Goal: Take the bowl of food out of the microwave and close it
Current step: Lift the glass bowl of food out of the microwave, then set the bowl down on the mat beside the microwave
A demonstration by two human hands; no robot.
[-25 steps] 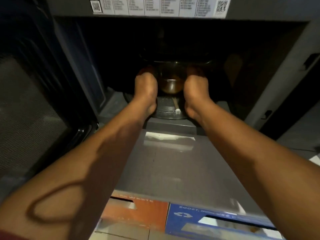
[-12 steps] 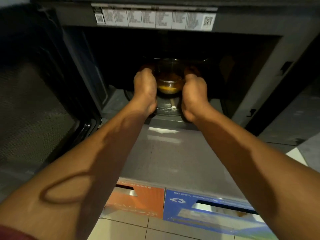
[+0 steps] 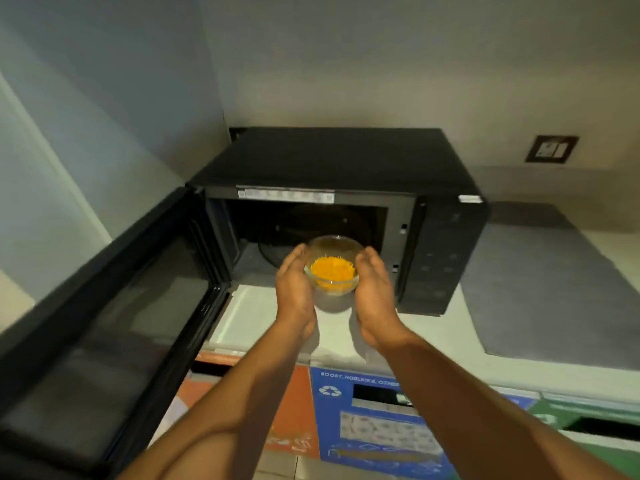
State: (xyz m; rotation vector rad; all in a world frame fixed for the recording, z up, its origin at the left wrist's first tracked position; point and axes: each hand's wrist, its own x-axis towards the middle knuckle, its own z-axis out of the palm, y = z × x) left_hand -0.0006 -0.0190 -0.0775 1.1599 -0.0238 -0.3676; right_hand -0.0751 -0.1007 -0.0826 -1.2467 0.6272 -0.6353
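A person's left hand (image 3: pixel 294 292) and right hand (image 3: pixel 372 294) clasp a glass bowl (image 3: pixel 331 268) of yellow food in front of the black microwave (image 3: pixel 346 174), its door (image 3: pixel 114 306) wide open above the table (image 3: pixel 433 337).

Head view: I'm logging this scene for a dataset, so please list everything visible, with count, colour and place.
Microwave: one, black, on the counter in the corner.
Door: one, black, swung open to the left.
Bowl: one, clear glass, held in front of the open cavity.
Food: one portion, orange-yellow, inside the bowl.
Counter: one, pale, under the microwave.
Mat: one, grey, on the counter right of the microwave.
Socket: one, dark frame, on the wall at right.
Bins: orange, blue and green fronts, below the counter edge.
Left hand: cupping the bowl's left side.
Right hand: cupping the bowl's right side.
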